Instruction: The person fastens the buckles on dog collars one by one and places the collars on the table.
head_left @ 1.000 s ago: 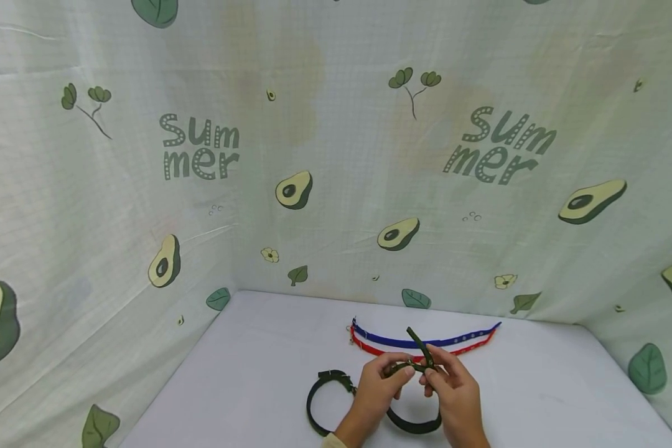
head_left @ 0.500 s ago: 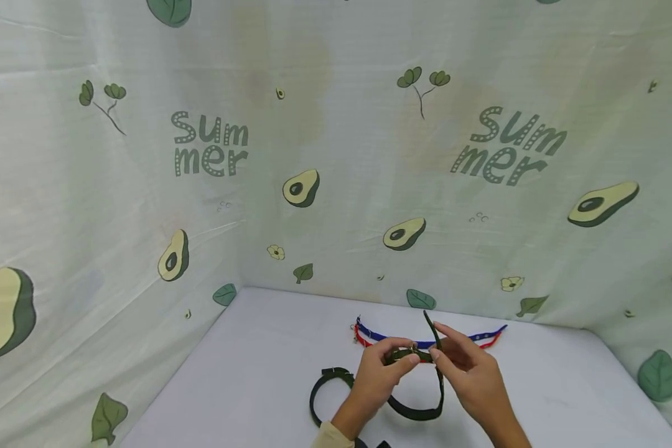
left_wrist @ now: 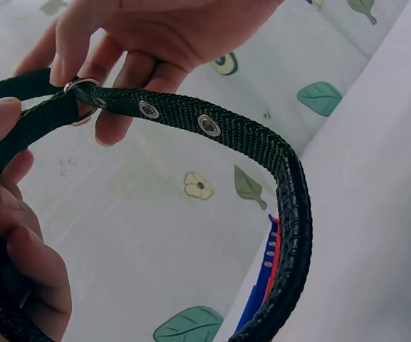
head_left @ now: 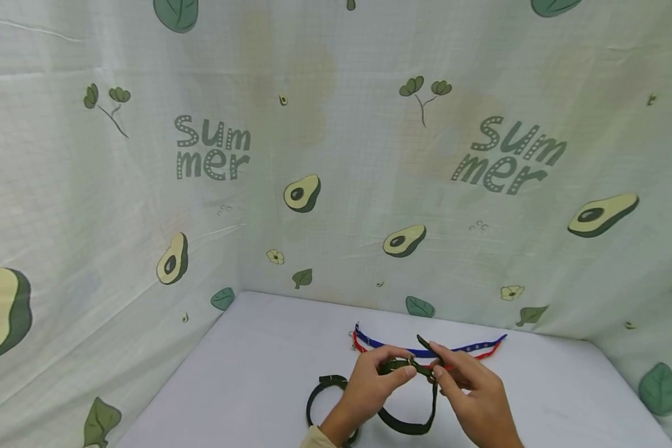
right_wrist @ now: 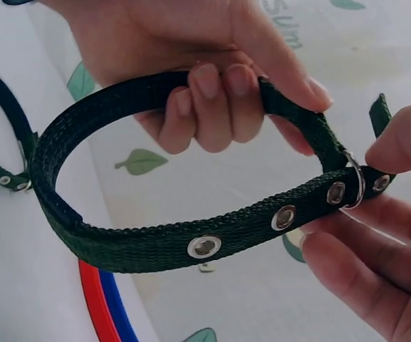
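My left hand (head_left: 369,381) grips a dark green woven collar (head_left: 406,428), its fingers curled round the strap. Opposite it, my right hand (head_left: 473,389) pinches the eyelet end of the same collar between thumb and fingers. In the right wrist view, that end runs through a metal ring (right_wrist: 358,182), and the tip (right_wrist: 380,114) sticks up behind the right thumb. Several silver eyelets (right_wrist: 283,217) line the strap, which hangs in a loop below the hands. The left wrist view shows the strap curving round with the ring (left_wrist: 84,96) between the hands.
Another dark green collar (head_left: 309,407) lies looped on the white table (head_left: 246,373), partly behind the left forearm. Farther back lie a blue collar (head_left: 470,346) and a red collar (head_left: 487,354), partly behind the hands. A printed cloth (head_left: 336,186) stands behind the table.
The right hand has shifted right from its place a second ago. The collar's tip stood up high half a second ago; now it is lower and leans left. Both hands have dropped slightly since.
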Available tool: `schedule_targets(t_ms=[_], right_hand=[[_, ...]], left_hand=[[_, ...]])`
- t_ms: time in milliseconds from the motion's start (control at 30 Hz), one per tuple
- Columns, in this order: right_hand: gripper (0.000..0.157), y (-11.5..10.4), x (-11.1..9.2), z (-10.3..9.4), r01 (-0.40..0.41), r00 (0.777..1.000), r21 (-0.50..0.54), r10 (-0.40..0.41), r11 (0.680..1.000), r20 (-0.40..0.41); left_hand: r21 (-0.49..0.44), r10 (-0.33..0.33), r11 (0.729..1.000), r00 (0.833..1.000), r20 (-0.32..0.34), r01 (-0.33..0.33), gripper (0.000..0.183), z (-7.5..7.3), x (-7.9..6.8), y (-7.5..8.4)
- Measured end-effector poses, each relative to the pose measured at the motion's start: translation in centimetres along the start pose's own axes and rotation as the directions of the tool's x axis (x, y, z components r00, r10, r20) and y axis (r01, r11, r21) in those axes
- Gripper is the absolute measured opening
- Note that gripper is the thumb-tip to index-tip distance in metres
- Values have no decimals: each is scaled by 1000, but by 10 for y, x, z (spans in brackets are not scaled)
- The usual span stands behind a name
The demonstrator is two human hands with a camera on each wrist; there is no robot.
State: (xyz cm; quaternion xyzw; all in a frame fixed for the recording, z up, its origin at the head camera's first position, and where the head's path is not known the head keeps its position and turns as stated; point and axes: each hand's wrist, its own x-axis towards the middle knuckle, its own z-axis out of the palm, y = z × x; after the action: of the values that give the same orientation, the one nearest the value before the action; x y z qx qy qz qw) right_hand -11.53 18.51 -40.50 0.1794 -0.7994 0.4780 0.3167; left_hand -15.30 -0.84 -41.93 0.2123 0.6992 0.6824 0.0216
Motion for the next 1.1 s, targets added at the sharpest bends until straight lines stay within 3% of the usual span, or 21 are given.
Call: schedule_targets(t_ms=[267,367,500,700,1100], right_hand=[[39,7,-4,5,186,977,-178,-201,966,-71],[38,7,-5,3,209,973,-169,-222,963,-68],[49,6,-3,-3,261,962,-147,-269,954,-38],[55,4,2,-5,372,925,-129,-378,919,-26],[44,-1,1,1,397,909,-139,-410,907,-80]], left_hand=[[-26,0,1000,1000,7,0,25,3,-3,-1],[-45,-11,999,1000,29,12,25,5,-3,0],[-44,-14,999,999,41,16,26,5,-5,2],[-9,46,999,998,49,-46,25,4,-5,7],[24,138,990,990,29,-139,21,-1,-8,15]])
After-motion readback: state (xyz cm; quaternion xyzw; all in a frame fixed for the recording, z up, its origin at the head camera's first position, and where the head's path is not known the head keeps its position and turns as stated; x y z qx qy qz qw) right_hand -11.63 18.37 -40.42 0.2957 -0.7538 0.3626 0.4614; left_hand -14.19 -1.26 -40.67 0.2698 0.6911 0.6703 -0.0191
